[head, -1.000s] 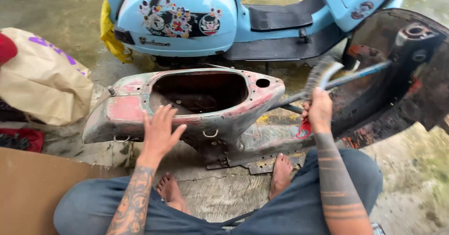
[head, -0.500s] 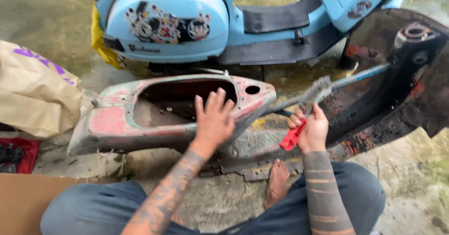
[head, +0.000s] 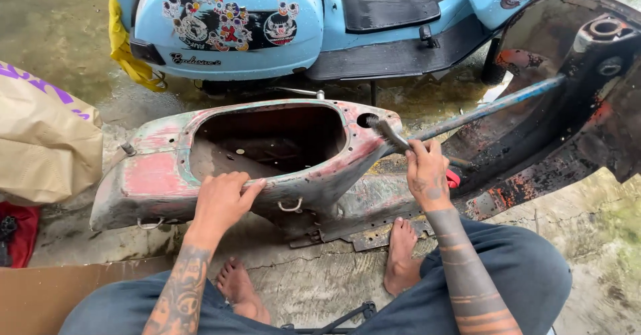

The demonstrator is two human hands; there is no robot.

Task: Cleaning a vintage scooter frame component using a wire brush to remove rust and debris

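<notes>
Pale blue scooter [head: 400, 15] with cartoon stickers; stripped frame [head: 167, 175] patchy red, grey, rust; tan sack [head: 40, 141].

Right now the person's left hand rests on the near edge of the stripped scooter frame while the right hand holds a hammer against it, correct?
Not quite. The right hand holds a wire brush with a red handle, not a hammer, as the head view shows. The left hand does rest on the near edge of the stripped scooter frame.
</notes>
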